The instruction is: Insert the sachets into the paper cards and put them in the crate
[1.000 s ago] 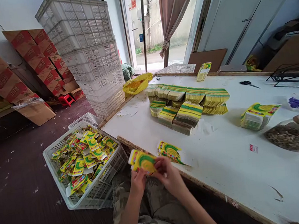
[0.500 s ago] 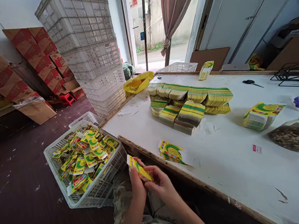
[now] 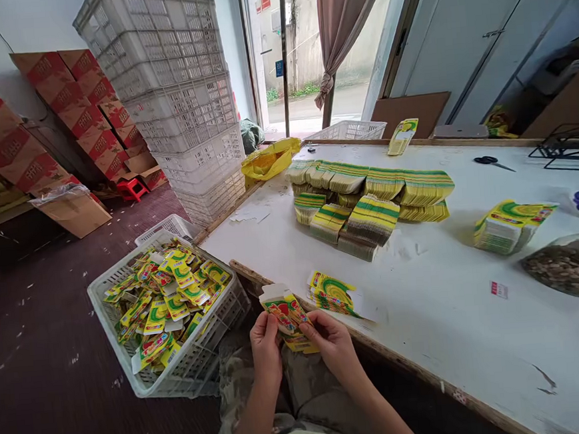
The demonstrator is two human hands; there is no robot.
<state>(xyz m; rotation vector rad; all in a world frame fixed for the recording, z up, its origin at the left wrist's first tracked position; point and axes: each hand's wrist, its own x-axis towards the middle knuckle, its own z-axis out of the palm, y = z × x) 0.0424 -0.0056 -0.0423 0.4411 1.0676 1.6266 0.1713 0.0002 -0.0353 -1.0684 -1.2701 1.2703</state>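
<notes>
A small yellow, green and red printed carton is held over my lap, its white end flaps pointing away from me. My left hand pinches its left edge, thumb on the printed face. On the opposite edge, my right hand grips it with the thumb on top. Just beyond, near the table's edge, lies a small fanned pile of flat cartons. To my left, a white plastic crate is heaped with similar folded cartons.
Bundled stacks of flat cartons cover the table's middle. Farther right are another bundle, a jar, scissors and a black wire rack. Tall stacked crates stand behind a yellow bag.
The carton has turned from a narrow, edge-on view to show its broad red face and white flaps. My hands have moved apart to its two sides, the right one shifting right.
</notes>
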